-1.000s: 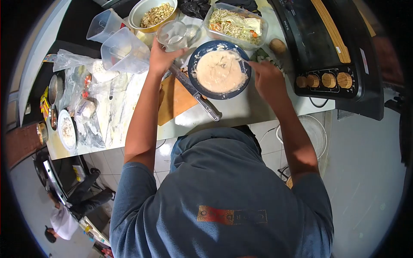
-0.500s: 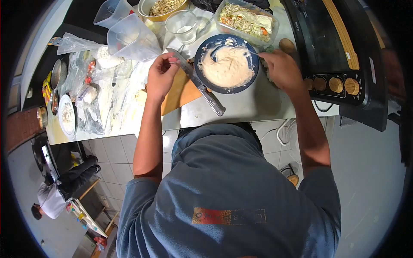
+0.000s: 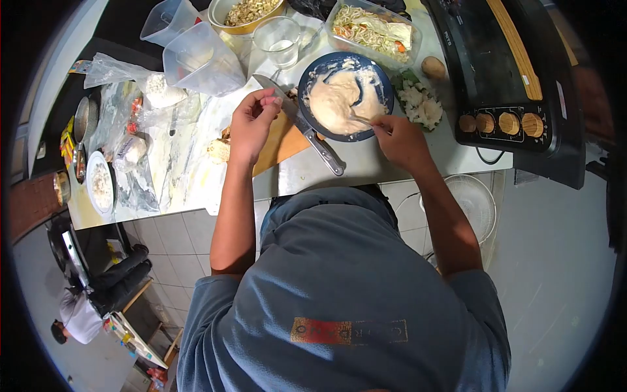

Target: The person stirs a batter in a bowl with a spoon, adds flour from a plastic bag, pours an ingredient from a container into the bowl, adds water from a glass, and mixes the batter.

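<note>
A dark blue bowl (image 3: pixel 386 91) of thick pale batter (image 3: pixel 332 98) stands on the table in front of me. My right hand (image 3: pixel 400 140) grips the handle of a metal utensil (image 3: pixel 361 120), whose lower end is in the batter at the bowl's near right side. Left of the bowl, my left hand (image 3: pixel 253 124) is raised with its fingers curled loosely and nothing between them. Beside it a large knife (image 3: pixel 320 149) lies across an orange-brown board (image 3: pixel 281 140). A clear glass (image 3: pixel 282 47) stands behind the left hand.
Plastic containers (image 3: pixel 202 62), a pot of chopped food (image 3: pixel 245 12) and a box of shredded vegetables (image 3: pixel 372 32) stand behind. White chopped food (image 3: pixel 423 108) and a round brown item (image 3: pixel 433 67) lie near the black griddle (image 3: pixel 496 72). A fan (image 3: pixel 467 202) and another person (image 3: pixel 80 313) are beyond the table.
My left hand has let go of the glass and come nearer, beside the knife. My right hand has moved the utensil from the bowl's far right to its near side, shifting the batter.
</note>
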A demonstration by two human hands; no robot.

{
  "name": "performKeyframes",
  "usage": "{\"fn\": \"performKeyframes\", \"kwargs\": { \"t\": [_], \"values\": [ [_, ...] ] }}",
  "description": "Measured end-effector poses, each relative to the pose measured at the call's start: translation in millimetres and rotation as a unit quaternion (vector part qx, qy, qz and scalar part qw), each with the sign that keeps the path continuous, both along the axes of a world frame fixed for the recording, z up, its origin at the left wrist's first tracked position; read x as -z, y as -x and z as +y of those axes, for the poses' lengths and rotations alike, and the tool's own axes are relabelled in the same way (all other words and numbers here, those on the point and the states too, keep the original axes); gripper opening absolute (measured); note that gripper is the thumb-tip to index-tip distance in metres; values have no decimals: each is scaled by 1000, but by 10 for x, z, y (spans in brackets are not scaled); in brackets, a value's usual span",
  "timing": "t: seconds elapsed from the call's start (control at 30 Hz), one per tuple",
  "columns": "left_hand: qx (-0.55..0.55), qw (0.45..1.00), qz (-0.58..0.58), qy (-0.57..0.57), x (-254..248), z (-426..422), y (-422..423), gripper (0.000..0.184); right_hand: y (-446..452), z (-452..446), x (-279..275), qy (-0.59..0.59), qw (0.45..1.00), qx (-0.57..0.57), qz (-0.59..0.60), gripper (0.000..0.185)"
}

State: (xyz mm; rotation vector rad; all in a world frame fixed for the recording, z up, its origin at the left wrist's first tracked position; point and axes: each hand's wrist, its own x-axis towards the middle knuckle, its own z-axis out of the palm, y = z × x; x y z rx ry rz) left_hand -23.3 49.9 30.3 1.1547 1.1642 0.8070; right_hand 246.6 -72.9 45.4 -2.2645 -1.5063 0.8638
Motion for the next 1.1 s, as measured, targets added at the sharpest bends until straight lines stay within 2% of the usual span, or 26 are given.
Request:
{"fn": "performKeyframes", "kwargs": {
  "t": [0.07,0.13,0.17,0.2,0.27,0.37,0.4,0.43,0.47,0.53,0.57,0.63,0.77,0.83,0.87,0.93,1.0,1.07,1.1],
  "values": [
    [-6,1000,12,-15,-14,-1,58,29,-19,72,135,-17,999,9,26,24],
    [-8,1000,0,-17,-41,-9,99,29,-98,166,199,26,966,63,248,26],
    [-12,1000,-10,-19,-54,-15,121,28,-171,191,185,26,966,64,248,26],
    [-11,1000,-11,-19,-64,-23,140,28,-268,214,114,122,916,112,365,27],
    [-10,1000,-10,-18,-74,-35,162,28,-379,252,-39,214,841,158,470,27],
    [-11,1000,-20,-3,-82,-57,167,29,-484,309,-226,205,887,155,383,26],
    [-12,1000,-20,-2,-74,-66,171,29,-543,325,-260,82,978,-12,190,25],
    [-10,1000,-26,2,-65,-78,171,29,-546,351,-341,-48,983,-179,-19,24],
    [-7,999,-32,6,-58,-83,172,29,-546,395,-468,-47,982,-179,-20,24],
    [-3,999,-37,5,-52,-100,167,29,-468,520,-827,83,949,-215,-216,22],
    [0,999,-42,3,-48,-107,159,29,-435,560,-876,85,948,-215,-218,22],
    [-2,999,-35,2,-29,-114,151,28,-375,640,-932,150,905,-230,-325,24],
    [-6,1000,-17,1,-56,-130,148,27,-358,691,-946,183,891,-278,-309,23],
    [-8,1000,-25,7,-27,-131,169,28,-489,683,-775,162,921,-299,-192,21],
    [-10,999,-33,12,-15,-129,186,29,-512,649,-643,159,921,-300,-192,21],
    [-17,999,-28,13,-3,-142,211,29,-494,595,-426,107,948,-299,-33,23],
    [-24,999,-23,15,-11,-155,224,29,-380,478,-245,136,953,-272,-9,28],
    [-37,999,-16,16,-29,-169,241,29,-327,331,105,28,976,-180,119,31],
    [-39,999,-14,16,-35,-172,250,29,-308,314,111,28,975,-183,122,31]
  ]
}}
